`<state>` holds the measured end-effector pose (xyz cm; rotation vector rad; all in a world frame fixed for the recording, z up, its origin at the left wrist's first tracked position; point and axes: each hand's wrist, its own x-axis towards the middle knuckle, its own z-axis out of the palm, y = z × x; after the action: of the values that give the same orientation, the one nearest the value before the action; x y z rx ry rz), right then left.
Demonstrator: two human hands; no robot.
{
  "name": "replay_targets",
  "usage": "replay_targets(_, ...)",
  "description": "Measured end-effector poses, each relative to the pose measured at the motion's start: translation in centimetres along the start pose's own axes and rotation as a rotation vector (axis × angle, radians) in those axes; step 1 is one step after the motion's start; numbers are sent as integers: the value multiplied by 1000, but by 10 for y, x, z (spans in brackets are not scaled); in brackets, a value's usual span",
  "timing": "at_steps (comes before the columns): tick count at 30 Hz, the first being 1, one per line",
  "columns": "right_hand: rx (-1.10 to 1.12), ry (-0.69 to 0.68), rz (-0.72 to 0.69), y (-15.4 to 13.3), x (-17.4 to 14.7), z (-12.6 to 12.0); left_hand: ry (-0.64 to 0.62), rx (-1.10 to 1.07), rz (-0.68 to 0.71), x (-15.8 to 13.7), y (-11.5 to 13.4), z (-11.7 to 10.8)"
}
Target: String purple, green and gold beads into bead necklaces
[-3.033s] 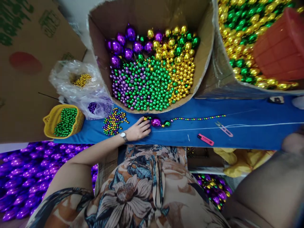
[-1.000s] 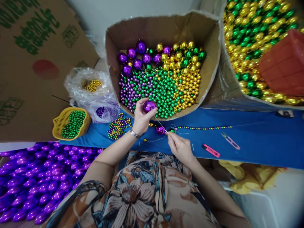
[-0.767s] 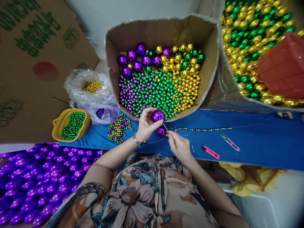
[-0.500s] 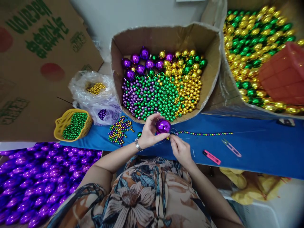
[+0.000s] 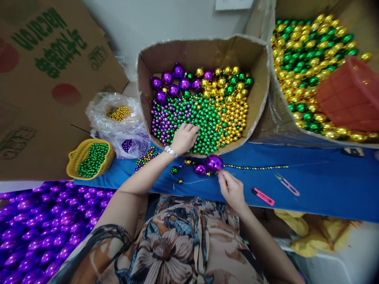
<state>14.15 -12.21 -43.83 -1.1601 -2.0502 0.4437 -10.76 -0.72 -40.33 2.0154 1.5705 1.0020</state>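
Head view: nearest, the right hand (image 5: 231, 188) pinches the thread just beside a large purple bead (image 5: 213, 163) resting on the blue counter (image 5: 325, 181). Farther off, the left hand (image 5: 185, 137) lies fingers spread on green beads (image 5: 204, 118) in the cardboard box (image 5: 204, 51).

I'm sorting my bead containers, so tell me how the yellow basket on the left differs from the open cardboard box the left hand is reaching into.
The yellow basket is small, perforated plastic; the cardboard box is far larger, with plain brown walls. The yellow basket holds only small green beads; the cardboard box holds purple, green and gold beads of several sizes. The left hand rests on the beads in the cardboard box; nothing touches the yellow basket. Both are open-topped.
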Motion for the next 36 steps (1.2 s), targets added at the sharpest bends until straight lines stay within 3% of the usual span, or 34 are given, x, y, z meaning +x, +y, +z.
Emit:
replay_targets(4,0,13,-3,-1,0,0,-26,69,-20,21,-1,11)
replay_targets(7,-17,25,9,-2,0,-3,35,-58,-58,21,4,9)
replay_targets(10,-21,22,26,-2,0,-5,95,-465,-199,8,15,0)
replay_targets(13,-18,20,32,-4,0,-7,-5,-927,-391,-12,30,-9)
replay_targets(16,-19,20,21,-6,2,-8,-79,-1141,-507,-30,41,-12)
replay_targets(23,-50,14,1,-8,1,-8,-115,-1286,-567,-42,49,-10)
replay_targets(31,-94,11,-25,-7,-1,-7,-77,-1283,-589,-46,52,-7)
replay_targets(34,-129,11,-42,-6,-2,-8,-62,-1220,-551,-48,53,-8)
replay_targets(36,-171,2,-51,-4,-6,-8,-32,-1095,-456,-52,55,-9)
